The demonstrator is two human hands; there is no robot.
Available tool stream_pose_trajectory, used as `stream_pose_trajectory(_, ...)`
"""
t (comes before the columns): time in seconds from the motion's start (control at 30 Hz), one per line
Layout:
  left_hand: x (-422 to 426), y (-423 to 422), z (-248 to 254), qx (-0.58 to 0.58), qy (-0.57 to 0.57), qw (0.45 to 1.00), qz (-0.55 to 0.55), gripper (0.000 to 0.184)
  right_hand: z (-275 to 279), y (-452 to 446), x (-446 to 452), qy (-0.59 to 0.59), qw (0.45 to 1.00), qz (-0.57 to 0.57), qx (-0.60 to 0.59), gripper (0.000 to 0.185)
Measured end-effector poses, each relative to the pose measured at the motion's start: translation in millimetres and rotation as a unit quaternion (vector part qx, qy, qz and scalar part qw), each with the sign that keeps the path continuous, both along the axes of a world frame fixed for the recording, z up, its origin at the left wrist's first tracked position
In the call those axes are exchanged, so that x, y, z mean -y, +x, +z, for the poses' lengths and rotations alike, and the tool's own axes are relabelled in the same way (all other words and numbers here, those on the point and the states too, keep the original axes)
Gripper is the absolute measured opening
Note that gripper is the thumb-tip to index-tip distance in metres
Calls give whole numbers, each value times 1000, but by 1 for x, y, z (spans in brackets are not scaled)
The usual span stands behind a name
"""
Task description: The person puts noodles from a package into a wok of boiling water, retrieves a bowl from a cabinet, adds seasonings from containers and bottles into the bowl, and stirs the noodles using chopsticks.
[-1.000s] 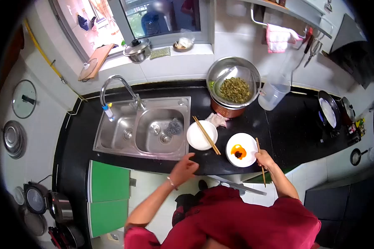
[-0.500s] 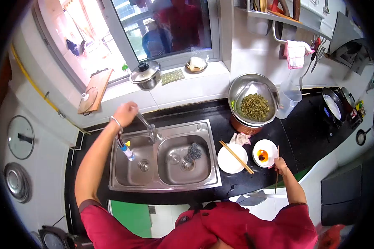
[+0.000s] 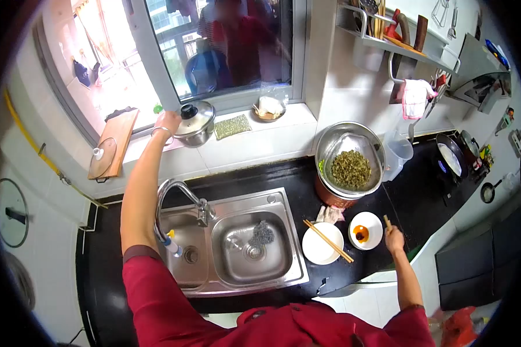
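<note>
My left hand [image 3: 168,121] reaches over to the windowsill, at the left side of a lidded metal pot [image 3: 195,122]. Its fingers are bunched near the pot's edge and partly hidden, so whether they touch it I cannot tell. My right hand [image 3: 395,240] is closed around a thin wooden stick [image 3: 387,220], whose tan end pokes up past the fingers. Just left of that hand stands a white bowl [image 3: 375,229] with orange-red liquid and a dark blob inside. Beside it, a pair of chopsticks [image 3: 329,241] lies across a white plate [image 3: 314,251].
A double steel sink [image 3: 250,226] with a curved faucet [image 3: 179,184] lies below my left arm; a grey scouring pad [image 3: 263,233] sits in it. Behind the plate stands a steel bowl [image 3: 378,151] of chopped greens. A wooden board [image 3: 126,139] leans at the window.
My left hand has moved from beside the faucet up to the pot on the windowsill. The faucet's neck has swung left. My right hand sits slightly farther from the bowl, stick still held.
</note>
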State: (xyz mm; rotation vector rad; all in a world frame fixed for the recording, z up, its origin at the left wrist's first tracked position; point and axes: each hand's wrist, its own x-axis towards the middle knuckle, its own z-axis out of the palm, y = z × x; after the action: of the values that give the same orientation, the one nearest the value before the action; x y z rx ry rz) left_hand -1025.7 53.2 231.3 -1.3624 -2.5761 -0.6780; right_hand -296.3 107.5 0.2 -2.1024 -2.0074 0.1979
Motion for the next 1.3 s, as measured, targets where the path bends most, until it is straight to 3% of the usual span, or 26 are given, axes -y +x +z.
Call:
stream_pose_trajectory(0.03,-7,-3,-1,5,13,1000,0,28,8,7,-12,38,999,35,-6,27)
stream_pose_trajectory(0.07,-16,-8,-1,22,-4,1000,20,28,52,-9,-4,54,974,77,-207,26)
stream_pose_trajectory(0.1,-22,-8,2,23,-3,1000,16,28,75,-17,-7,79,932,122,-331,30)
stream_pose_trajectory(0.13,-26,-5,6,33,-37,998,27,29,129,-44,4,-9,904,63,-422,35)
stream_pose_trajectory(0.17,-30,-5,8,44,-71,996,36,30,140,-55,-4,42,875,106,-471,40)
stream_pose_trajectory(0.2,-36,-11,4,59,-73,995,27,39,152,-59,-17,86,887,184,-413,42)
stream_pose_trajectory(0.23,-40,-13,0,61,-70,995,22,39,165,-72,-25,126,882,178,-418,38)
stream_pose_trajectory(0.3,-45,-16,-7,-19,-36,999,23,50,217,-107,-21,-58,839,142,-521,39)
stream_pose_trajectory(0.33,-43,-8,1,7,-51,999,15,57,234,-131,-19,-67,822,161,-543,38)
stream_pose_trajectory(0.43,-49,-12,-1,30,-56,998,2,57,258,-196,-31,-168,768,249,-566,31)
stream_pose_trajectory(0.5,-51,-15,-7,23,-54,998,5,56,263,-239,-41,-205,740,247,-591,25)
stream_pose_trajectory(0.57,-49,-16,-11,31,42,998,38,56,268,-277,-55,-230,708,262,-614,24)
stream_pose_trajectory(0.63,-47,-34,-12,38,45,997,55,54,277,-321,-59,-225,655,258,-674,25)
stream_pose_trajectory(0.7,-35,-43,-10,169,160,972,30,55,283,-364,-66,-274,587,279,-709,28)
stream_pose_trajectory(0.73,-27,-40,-14,60,205,977,-13,47,285,-386,-69,-293,574,283,-711,29)
stream_pose_trajectory(0.77,-27,-52,-23,59,204,977,-10,47,285,-406,-72,-312,560,286,-712,30)
stream_pose_trajectory(0.8,-29,-70,-38,163,282,946,-1,42,276,-424,-84,-296,561,334,-697,29)
stream_pose_trajectory(0.87,-19,-64,-37,323,391,862,14,30,270,-462,-90,-244,617,343,-665,25)
stream_pose_trajectory(0.97,3,-47,-27,385,406,829,13,29,260,-515,-94,-153,671,377,-620,21)
stream_pose_trajectory(1.03,6,-49,-29,391,404,827,7,28,253,-541,-99,-141,674,376,-620,20)
stream_pose_trajectory(1.13,9,-49,-30,382,418,824,-17,26,249,-566,-100,-76,729,422,-533,19)
stream_pose_trajectory(1.3,12,-47,-33,371,429,823,-41,26,248,-587,-99,-81,746,455,-479,21)
